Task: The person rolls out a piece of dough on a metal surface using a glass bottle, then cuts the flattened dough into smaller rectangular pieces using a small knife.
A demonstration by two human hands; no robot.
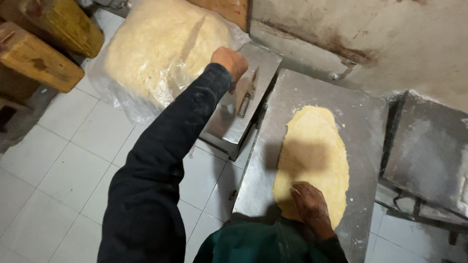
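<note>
My right hand (312, 207) lies flat, fingers spread, palm down on the near end of the flattened dough (312, 156) on the steel desk (363, 112); its grip holds nothing, it only presses. My left hand (230, 62) reaches out, loosely curled, to the edge of the plastic-covered dough heap (156, 53), just beside the knife (247, 92) on the smaller steel box (229, 122); whether it pinches anything I cannot tell. Good practice: keep the pressing palm level and the weight even, so the sheet holds uniform thickness.

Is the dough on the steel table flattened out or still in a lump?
Flattened: the dough sheet lies spread in a long oval on the steel table, with the right hand pressing on its near end.
</note>
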